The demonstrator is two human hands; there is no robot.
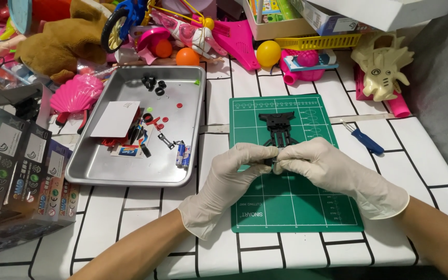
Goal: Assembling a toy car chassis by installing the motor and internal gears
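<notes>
Two gloved hands, left hand (pixel 229 173) and right hand (pixel 327 168), are meeting over the green cutting mat (pixel 296 207), each grip pinching the black plastic frame (pixel 278 129). Left of the mat, a metal tray (pixel 105 171) is sitting on the surface.

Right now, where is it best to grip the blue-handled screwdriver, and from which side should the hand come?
Probably by the blue handle, coming from the right with the right hand, the nearer one. The screwdriver lies flat on the table beside the green cutting mat, slanted, its thin metal shaft pointing up-left. The handle is the thicker end, nearest the person, with bare cloth around it.
</notes>
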